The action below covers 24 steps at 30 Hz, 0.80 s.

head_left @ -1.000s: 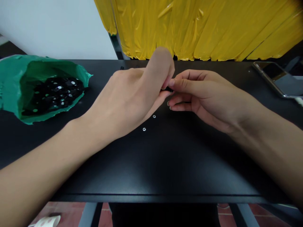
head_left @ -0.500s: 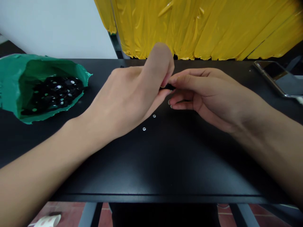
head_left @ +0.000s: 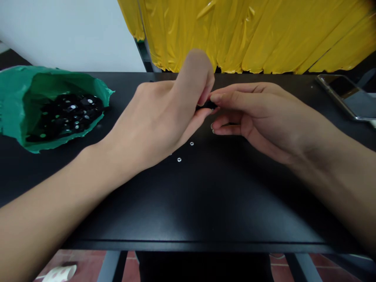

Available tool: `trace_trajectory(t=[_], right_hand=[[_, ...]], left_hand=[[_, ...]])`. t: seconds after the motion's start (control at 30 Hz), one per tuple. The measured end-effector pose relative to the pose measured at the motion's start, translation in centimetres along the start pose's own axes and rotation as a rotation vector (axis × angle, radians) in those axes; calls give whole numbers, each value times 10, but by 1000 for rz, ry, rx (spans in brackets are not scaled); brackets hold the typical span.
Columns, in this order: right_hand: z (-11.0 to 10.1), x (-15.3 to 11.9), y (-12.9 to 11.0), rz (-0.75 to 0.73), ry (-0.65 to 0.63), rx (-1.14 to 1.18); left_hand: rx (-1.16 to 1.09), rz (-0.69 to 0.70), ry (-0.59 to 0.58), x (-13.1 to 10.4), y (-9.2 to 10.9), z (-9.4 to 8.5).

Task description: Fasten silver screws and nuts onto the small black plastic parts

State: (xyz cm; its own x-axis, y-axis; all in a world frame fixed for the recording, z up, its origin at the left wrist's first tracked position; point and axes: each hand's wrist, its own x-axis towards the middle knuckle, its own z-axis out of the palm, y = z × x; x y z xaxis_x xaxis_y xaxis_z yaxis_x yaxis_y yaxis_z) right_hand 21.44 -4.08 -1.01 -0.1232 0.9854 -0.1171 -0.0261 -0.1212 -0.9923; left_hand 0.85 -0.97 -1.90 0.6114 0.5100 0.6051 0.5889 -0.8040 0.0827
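A small black piece is pinched between the fingertips of both hands, above the middle of the black table. My left hand is closed on its left side, with the index finger bent over it. On the right side, my right hand holds the same piece between thumb and index finger, its lower fingers loosely curled. The fingers hide much of the piece. Below my left hand lie small silvery rings, one nearer the fingertips and another lower down.
An open green bag of black pieces with shiny round parts stands at the left. At the back right lies a phone. Yellow plastic sheeting hangs behind the table.
Both hands have shifted very slightly, and more of the black piece shows between the fingertips. A bit of another small shiny part now peeks out beneath my left hand.
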Motion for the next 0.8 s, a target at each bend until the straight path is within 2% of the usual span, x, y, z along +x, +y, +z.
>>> trace_trajectory(t=[0.3,0.57,0.8], right_hand=[[3,2,5,-18,37,37],[4,0,-1,-2,42,6],[5,0,1,29,42,43]], left_hand=[[3,55,28,-1,-1,4],[34,-45,2,-1,-1,0],[19,19,3,-2,0,1]])
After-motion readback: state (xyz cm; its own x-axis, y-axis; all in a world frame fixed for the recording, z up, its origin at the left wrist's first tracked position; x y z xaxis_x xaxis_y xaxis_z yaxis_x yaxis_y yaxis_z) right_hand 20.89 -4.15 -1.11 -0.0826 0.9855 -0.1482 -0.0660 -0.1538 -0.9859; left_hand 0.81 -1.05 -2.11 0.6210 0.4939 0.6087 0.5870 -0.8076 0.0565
